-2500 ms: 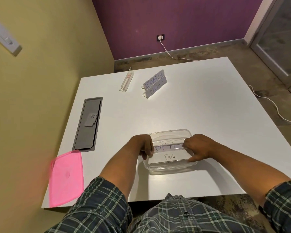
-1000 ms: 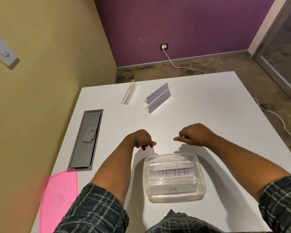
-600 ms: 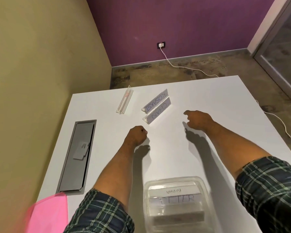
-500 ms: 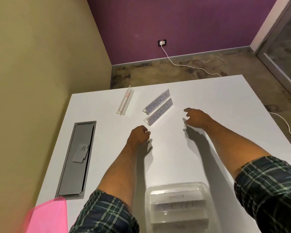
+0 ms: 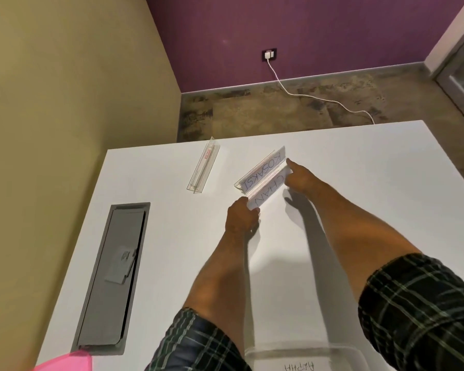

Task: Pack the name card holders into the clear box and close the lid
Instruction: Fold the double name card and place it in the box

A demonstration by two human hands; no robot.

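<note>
Clear box [image 5: 343,356] holds a card (partly visible).

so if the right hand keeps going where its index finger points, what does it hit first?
The right hand points up-left at the far end of the KOSAKSI holder; its fingertip looks at or nearly touching that end already, beside the CHAN holder. Depth is unclear.

Head camera looks steeply down over table [image 5: 332,236].

my sleeves [image 5: 423,311]: dark plaid, pale green lines
desk [image 5: 359,210]: white
lid [image 5: 65,364], desk's near-left corner: pink
desk's left-edge hatch [image 5: 113,274]: grey
my card holders [image 5: 263,178]: clear, white cards, blue lettering
</note>
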